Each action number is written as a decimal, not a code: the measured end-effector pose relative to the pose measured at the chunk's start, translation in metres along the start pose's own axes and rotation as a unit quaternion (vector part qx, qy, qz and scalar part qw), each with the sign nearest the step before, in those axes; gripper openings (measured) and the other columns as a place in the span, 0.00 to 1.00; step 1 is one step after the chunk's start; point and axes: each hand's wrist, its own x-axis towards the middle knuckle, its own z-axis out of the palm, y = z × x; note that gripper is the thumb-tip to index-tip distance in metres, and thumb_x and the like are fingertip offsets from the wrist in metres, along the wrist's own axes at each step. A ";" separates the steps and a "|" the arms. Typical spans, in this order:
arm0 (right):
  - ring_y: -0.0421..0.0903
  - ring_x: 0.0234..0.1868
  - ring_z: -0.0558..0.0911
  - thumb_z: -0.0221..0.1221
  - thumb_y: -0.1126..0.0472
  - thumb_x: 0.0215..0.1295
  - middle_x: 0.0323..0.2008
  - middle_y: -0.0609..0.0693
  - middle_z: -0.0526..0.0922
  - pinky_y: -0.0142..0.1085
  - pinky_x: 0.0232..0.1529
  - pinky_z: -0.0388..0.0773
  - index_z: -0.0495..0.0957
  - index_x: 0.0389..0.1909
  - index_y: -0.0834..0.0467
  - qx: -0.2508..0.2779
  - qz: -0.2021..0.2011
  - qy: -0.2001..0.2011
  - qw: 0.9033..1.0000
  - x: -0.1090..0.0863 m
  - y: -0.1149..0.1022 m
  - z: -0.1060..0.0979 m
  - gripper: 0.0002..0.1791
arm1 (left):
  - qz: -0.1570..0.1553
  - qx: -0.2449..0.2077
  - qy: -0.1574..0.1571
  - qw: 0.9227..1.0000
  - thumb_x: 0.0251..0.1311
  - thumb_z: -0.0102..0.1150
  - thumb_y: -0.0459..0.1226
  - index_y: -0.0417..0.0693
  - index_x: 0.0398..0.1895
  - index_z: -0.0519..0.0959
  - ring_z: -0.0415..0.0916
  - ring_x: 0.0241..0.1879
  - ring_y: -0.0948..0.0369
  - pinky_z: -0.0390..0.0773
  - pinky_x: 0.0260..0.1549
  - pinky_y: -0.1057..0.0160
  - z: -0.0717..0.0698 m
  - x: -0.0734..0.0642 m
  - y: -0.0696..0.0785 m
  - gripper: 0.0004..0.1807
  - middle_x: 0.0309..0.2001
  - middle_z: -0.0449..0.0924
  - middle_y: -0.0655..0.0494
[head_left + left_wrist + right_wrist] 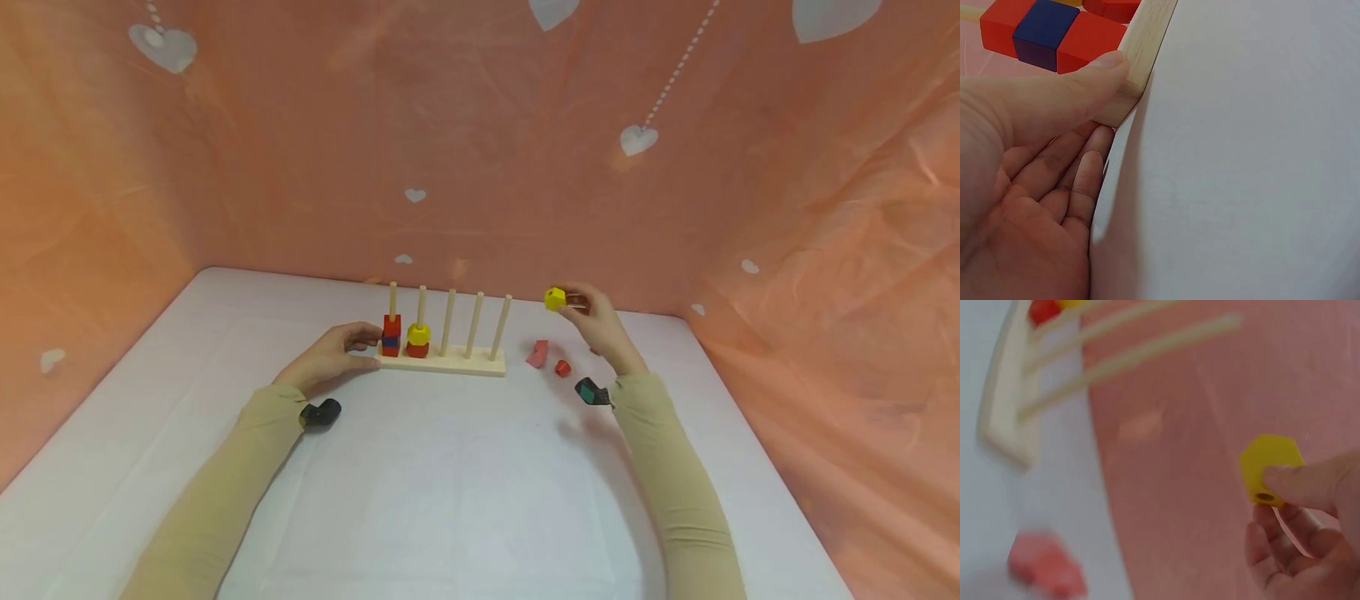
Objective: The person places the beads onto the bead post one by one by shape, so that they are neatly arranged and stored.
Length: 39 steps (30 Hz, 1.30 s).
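My right hand [598, 323] pinches a yellow faceted bead [1267, 456] between thumb and fingers, raised at the back right of the table. A hole shows in the bead's side. My left hand [330, 357] holds the left end of a wooden peg stand [465, 363], thumb on its base and fingers behind the end. On the stand's leftmost peg sit red and blue cubes [1041, 26], the blue between two reds. A yellow bead [418, 334] tops a red bead [417, 350] on the second peg. The other three pegs are bare.
Right of the stand lie a pink-red block [537, 353] and a small red bead [562, 367]. Another bit of red shows by the right wrist. Wrist cameras are strapped to both sleeves. A pink cloth [480, 167] with hearts rises behind the white table [457, 492].
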 end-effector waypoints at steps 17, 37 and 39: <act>0.51 0.51 0.77 0.62 0.71 0.61 0.51 0.57 0.76 0.36 0.55 0.74 0.74 0.53 0.65 0.170 -0.065 0.066 0.981 0.019 -0.084 0.052 0.19 | 0.009 -0.012 -0.001 1.000 0.55 0.68 0.35 0.41 0.61 0.69 0.65 0.57 0.48 0.63 0.60 0.49 0.000 0.000 -0.002 0.31 0.59 0.70 0.44; 0.49 0.47 0.79 0.62 0.73 0.60 0.47 0.57 0.78 0.36 0.51 0.76 0.74 0.50 0.67 0.153 -0.112 -0.009 0.982 0.041 -0.107 0.134 0.17 | -0.003 -0.019 -0.002 1.000 0.54 0.68 0.37 0.43 0.62 0.68 0.63 0.58 0.48 0.61 0.62 0.48 -0.001 0.000 -0.003 0.31 0.60 0.70 0.45; 0.50 0.47 0.78 0.62 0.71 0.60 0.47 0.58 0.78 0.36 0.51 0.76 0.74 0.50 0.67 0.147 -0.108 -0.014 0.983 0.042 -0.106 0.141 0.17 | -0.004 -0.014 0.001 1.000 0.54 0.69 0.37 0.43 0.62 0.69 0.63 0.58 0.48 0.61 0.62 0.47 -0.001 0.001 -0.003 0.31 0.60 0.70 0.45</act>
